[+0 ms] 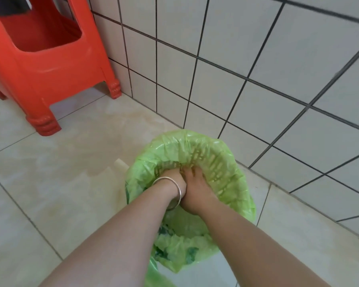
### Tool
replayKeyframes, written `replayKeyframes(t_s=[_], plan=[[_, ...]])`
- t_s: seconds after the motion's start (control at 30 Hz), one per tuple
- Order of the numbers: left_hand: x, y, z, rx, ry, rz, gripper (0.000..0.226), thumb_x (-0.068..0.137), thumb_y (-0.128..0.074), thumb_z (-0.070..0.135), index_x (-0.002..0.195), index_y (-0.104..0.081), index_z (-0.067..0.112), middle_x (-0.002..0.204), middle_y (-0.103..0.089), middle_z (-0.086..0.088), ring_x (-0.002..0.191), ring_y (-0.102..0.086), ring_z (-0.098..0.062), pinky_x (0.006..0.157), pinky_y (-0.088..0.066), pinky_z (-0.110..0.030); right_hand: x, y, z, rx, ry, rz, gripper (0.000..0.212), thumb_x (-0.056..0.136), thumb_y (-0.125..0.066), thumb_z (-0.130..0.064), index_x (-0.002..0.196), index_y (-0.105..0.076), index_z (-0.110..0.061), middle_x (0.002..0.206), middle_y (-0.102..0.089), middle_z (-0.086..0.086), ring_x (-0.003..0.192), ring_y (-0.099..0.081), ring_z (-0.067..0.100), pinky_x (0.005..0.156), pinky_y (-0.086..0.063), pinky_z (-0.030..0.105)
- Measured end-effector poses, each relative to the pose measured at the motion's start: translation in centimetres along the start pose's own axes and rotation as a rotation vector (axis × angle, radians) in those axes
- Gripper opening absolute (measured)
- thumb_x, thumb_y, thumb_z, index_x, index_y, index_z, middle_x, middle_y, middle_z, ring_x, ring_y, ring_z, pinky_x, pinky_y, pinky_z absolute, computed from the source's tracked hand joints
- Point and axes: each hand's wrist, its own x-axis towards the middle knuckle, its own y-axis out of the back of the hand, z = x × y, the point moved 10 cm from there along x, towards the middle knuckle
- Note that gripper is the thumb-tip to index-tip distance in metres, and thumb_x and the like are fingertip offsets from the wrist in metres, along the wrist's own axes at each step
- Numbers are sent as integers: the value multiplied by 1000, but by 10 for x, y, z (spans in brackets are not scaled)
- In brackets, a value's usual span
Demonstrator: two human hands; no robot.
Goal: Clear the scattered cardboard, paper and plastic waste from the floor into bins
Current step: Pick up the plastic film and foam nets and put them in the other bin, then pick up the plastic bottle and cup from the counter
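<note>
A bin lined with a green plastic bag (222, 162) stands on the floor against the tiled wall. Both my hands reach down inside it, side by side and touching. My left hand (172, 181), with a silver bangle on the wrist, has its fingers curled downward into the bag. My right hand (195, 189) lies with its fingers spread, pressing down next to it. Whatever lies under the hands is hidden, so I cannot tell whether either hand holds anything. A pale piece of cardboard or paper (120, 164) pokes out on the floor just left of the bin.
A red plastic stool (48, 63) stands at the upper left against the wall. The white tiled wall (257, 69) runs diagonally behind the bin. Pale floor tiles (50, 183) stretch out to the left and front.
</note>
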Motion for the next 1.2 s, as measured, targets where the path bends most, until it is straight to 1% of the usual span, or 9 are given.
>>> replayKeyframes(t_s=[0.13, 0.23, 0.3, 0.4, 0.6, 0.7, 0.97, 1.1, 1.2], plan=[[13, -31, -11, 296, -2, -234, 40, 96, -39, 9, 136, -42, 3, 140, -47, -17, 127, -48, -30, 106, -37, -35, 17, -44, 21, -3, -110, -286, 87, 86, -53, -47, 151, 0, -21, 158, 2, 7, 146, -11, 29, 118, -19, 40], [20, -47, -22, 424, 5, -294, 40, 97, -34, 11, 135, -44, 3, 139, -48, -18, 126, -49, -31, 109, -37, -37, 17, -65, 32, -20, -166, -434, 85, 87, -48, -51, 151, 0, -23, 160, 2, 5, 147, -7, 26, 120, -14, 42], [25, -42, -20, 389, -16, -243, 39, 99, -32, 14, 134, -47, 6, 139, -49, -17, 127, -48, -30, 109, -35, -36, 20, -54, 31, -31, -148, -379, 77, 90, -48, -44, 151, -9, -19, 158, -12, 9, 144, -20, 28, 117, -22, 40], [24, -20, -7, 352, -72, -88, 37, 99, -32, 18, 128, -52, 10, 136, -53, -14, 125, -50, -28, 104, -38, -32, 17, -23, 20, -68, -96, -226, 51, 95, -41, -23, 143, -31, -10, 143, -37, 16, 130, -39, 30, 108, -35, 37], [-8, 36, 16, 512, -60, 241, 36, 98, -31, 34, 123, -52, 18, 123, -59, -9, 111, -59, -32, 85, -47, -36, -18, 48, 11, 26, -99, 51, 34, 94, -36, -5, 124, -53, -5, 130, -45, 14, 119, -47, 32, 96, -41, 37], [-41, 53, 38, 562, -69, 357, 32, 96, -36, 31, 123, -49, 20, 122, -57, -5, 107, -61, -29, 79, -48, -35, -48, 81, 12, 30, -66, 144, 33, 91, -36, -4, 118, -55, -5, 126, -48, 12, 118, -47, 30, 93, -42, 36], [-180, 80, 93, 255, -64, 370, 36, 91, -42, 25, 127, -47, 32, 126, -56, 6, 103, -63, -26, 77, -52, -34, -158, 156, 30, 435, -197, 256, 32, 96, -36, -25, 104, -62, -9, 110, -61, 9, 101, -58, 29, 84, -48, 37], [-248, 112, 92, 168, 7, 330, 35, 91, -42, 25, 124, -48, 35, 128, -56, 11, 106, -62, -24, 80, -50, -32, -207, 180, -17, 419, -134, 200, 31, 98, -36, -26, 101, -61, -10, 107, -60, 6, 99, -56, 26, 78, -44, 33], [-301, 191, 92, 80, 62, 372, 28, 95, -39, 36, 119, -52, 33, 124, -61, 7, 108, -60, -26, 81, -47, -32, -231, 231, -78, 391, -59, 192, 25, 97, -36, -26, 83, -53, -14, 88, -55, 4, 84, -49, 25, 67, -32, 29]])
